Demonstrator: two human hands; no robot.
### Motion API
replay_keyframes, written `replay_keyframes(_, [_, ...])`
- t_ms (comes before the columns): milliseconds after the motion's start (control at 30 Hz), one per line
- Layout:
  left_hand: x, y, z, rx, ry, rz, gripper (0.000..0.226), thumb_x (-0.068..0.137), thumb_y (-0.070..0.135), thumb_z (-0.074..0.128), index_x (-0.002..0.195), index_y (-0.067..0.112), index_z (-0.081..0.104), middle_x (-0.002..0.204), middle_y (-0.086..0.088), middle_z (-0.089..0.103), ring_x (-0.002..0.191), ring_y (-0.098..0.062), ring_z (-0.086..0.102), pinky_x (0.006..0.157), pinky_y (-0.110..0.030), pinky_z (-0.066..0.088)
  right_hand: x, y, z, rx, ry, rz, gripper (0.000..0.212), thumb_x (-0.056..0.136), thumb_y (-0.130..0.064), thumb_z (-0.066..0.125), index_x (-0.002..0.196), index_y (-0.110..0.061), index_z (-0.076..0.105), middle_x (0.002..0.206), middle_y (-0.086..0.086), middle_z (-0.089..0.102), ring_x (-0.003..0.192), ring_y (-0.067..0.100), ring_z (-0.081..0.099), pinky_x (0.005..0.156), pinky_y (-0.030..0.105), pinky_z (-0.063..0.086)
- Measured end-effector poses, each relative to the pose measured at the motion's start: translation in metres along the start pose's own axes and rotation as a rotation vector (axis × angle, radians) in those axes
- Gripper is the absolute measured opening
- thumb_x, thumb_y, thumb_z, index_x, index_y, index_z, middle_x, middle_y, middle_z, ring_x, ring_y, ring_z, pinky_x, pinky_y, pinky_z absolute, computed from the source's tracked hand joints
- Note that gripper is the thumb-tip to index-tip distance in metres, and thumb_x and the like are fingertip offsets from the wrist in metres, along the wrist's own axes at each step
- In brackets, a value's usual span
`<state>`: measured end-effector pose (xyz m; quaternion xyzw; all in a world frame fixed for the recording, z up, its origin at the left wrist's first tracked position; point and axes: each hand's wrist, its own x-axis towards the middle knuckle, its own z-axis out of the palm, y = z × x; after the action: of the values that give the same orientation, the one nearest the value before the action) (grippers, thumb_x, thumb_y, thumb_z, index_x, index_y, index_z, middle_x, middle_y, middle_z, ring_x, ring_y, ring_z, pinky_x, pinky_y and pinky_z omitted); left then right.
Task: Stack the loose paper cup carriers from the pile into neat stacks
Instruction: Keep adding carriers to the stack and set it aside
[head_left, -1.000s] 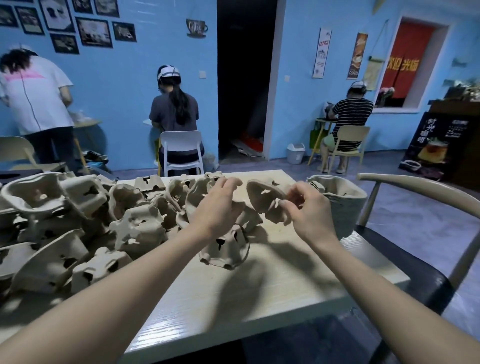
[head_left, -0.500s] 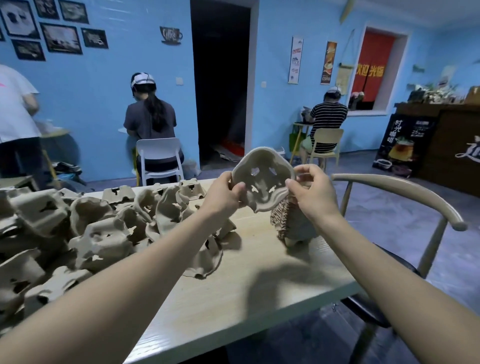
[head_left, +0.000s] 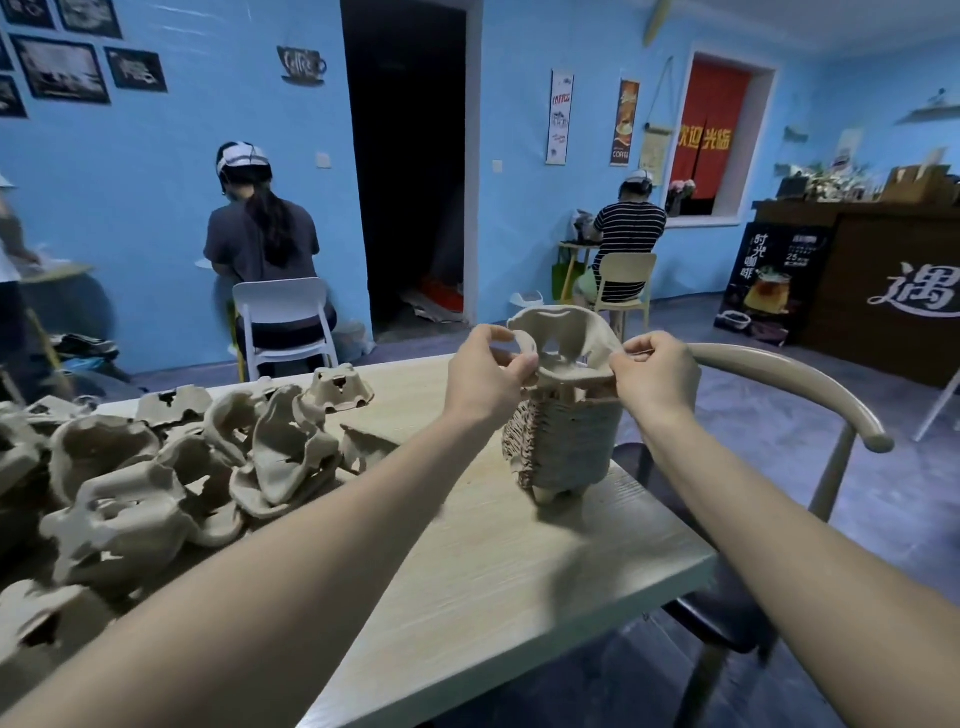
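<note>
A tall stack of nested pulp cup carriers (head_left: 566, 444) stands near the right edge of the pale wooden table (head_left: 467, 561). Directly above its top I hold one loose carrier (head_left: 563, 338), tilted up towards me. My left hand (head_left: 485, 371) pinches its left rim and my right hand (head_left: 657, 374) pinches its right rim. The carrier's lower part touches or nearly touches the stack's top. A loose pile of carriers (head_left: 171, 467) covers the table's left half.
A curved wooden chair (head_left: 810, 395) stands close against the table's right side. Beyond the table a person sits on a white chair (head_left: 283, 322), another on a beige chair (head_left: 623, 280). A dark counter (head_left: 883, 291) stands at the far right.
Both hands lifted a carrier out of the pile, carried it to the right and lowered it onto the top of the stack. The view has swung right.
</note>
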<state>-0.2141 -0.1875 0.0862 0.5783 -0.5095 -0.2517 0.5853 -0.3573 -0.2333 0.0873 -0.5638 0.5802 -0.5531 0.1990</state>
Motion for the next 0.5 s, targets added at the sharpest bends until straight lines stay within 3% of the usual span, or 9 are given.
replay_keyframes(100, [0.005,0.0,0.012,0.054,0.044,0.012,0.013,0.088,0.014,0.064,0.098,0.017,0.057,0.077,-0.001,0.064,0.068,-0.016,0.066,0.077,-0.04,0.058,0.004,0.006,-0.002,-0.006,0.007,0.046,0.009,0.09,-0.008,0.056,0.097,-0.008,0.062,0.092,0.006,0.062,0.076,0.015,0.057,0.046,0.012,0.035])
replay_keyframes(167, [0.008,-0.001,0.016,0.072,0.062,-0.006,0.011,0.087,0.014,0.065,0.097,0.015,0.06,0.069,0.0,0.065,0.063,-0.015,0.064,0.077,-0.038,0.057,0.006,0.01,-0.002,-0.015,0.007,0.057,0.01,0.089,-0.007,0.057,0.096,-0.007,0.065,0.091,0.007,0.064,0.072,0.014,0.057,0.049,0.014,0.037])
replay_keyframes(333, [0.012,-0.012,0.022,0.142,0.06,-0.083,0.018,0.084,0.022,0.067,0.1,0.016,0.061,0.098,-0.01,0.069,0.09,-0.024,0.067,0.084,-0.04,0.055,0.007,0.02,-0.001,-0.132,-0.039,0.051,0.018,0.09,-0.009,0.053,0.095,-0.004,0.07,0.084,0.007,0.063,0.073,0.017,0.053,0.053,0.022,0.036])
replay_keyframes(500, [0.01,-0.016,0.023,0.281,0.041,-0.047,0.023,0.088,0.023,0.062,0.109,0.013,0.059,0.106,-0.005,0.065,0.092,-0.021,0.06,0.081,-0.032,0.05,0.003,0.029,0.002,-0.195,-0.085,0.014,0.022,0.093,-0.009,0.051,0.086,-0.002,0.07,0.078,0.008,0.062,0.065,0.016,0.052,0.05,0.022,0.036])
